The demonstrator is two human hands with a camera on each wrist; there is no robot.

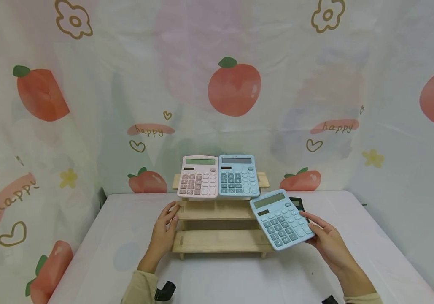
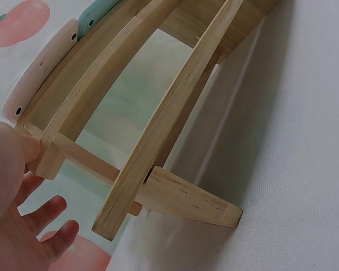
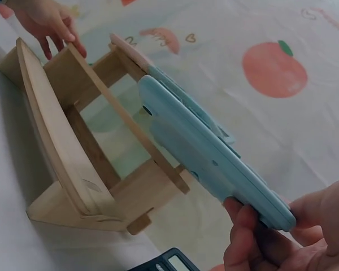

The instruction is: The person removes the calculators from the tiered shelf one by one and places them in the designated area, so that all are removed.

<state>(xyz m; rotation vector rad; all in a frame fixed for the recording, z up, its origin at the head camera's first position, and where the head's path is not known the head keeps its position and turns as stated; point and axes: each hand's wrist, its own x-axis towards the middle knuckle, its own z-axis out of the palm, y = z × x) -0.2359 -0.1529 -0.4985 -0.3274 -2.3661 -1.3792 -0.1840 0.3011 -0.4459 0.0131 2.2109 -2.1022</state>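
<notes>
My right hand [image 1: 328,242] holds a light blue calculator [image 1: 282,219] by its lower right edge, thumb on the key side and fingers behind. Tilted, it overlaps the right ends of a three-tier wooden stand [image 1: 220,241]. Over at the stand's left side, my left hand [image 1: 163,232] grips the end of the middle shelf [image 2: 48,164], its other fingers spread loosely. Side by side on the top tier lean a pink calculator [image 1: 198,177] and another blue calculator [image 1: 238,176], screens up. The two lower shelves carry nothing.
A dark calculator [image 1: 297,203] lies on the white-covered table [image 1: 122,253] right of the stand, mostly hidden behind the held one. Behind hangs a fruit-printed cloth [image 1: 235,139]. Black straps [image 1: 165,291] show near my sleeves.
</notes>
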